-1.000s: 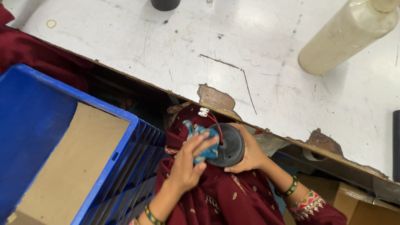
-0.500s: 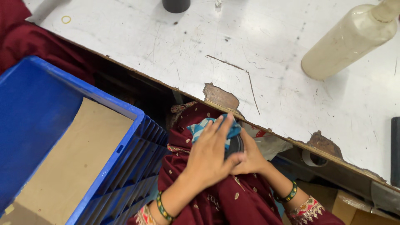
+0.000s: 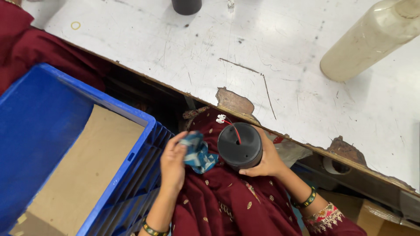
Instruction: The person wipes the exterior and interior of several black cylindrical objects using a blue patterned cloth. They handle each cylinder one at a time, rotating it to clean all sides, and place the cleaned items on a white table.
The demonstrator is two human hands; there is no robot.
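Nearest the camera, the left hand (image 3: 173,162) is curled shut, pinching a crumpled blue cloth (image 3: 197,152) between thumb and fingers; a green bangle (image 3: 154,230) sits on that wrist. The cloth hangs just left of a black cylinder (image 3: 240,146), close to its side, though whether the two touch cannot be told. The right hand (image 3: 267,159) wraps around the cylinder from the right and underneath, fingers closed on its wall, holding it over the lap with its flat end facing up. A thin red wire (image 3: 232,129) runs across that end to a small white plug (image 3: 221,118) at the rim's far edge. A green bangle (image 3: 305,202) and an embroidered cuff (image 3: 324,217) show on the right wrist. Under both hands lies maroon fabric (image 3: 227,205) with small gold motifs.

To the left stands a blue crate (image 3: 48,113) with ribbed sides and a brown cardboard sheet (image 3: 83,170) lying on its floor. Cardboard boxes (image 3: 376,216) sit low on the right.

Beyond the hands runs the chipped edge of a scratched white table (image 3: 188,48), brown board showing where the surface has flaked away. Farther out on it, a cloudy plastic bottle (image 3: 372,39) lies on its side at the right, a dark round object (image 3: 187,6) stands at the far edge, and a small yellow ring (image 3: 75,26) rests at the far left
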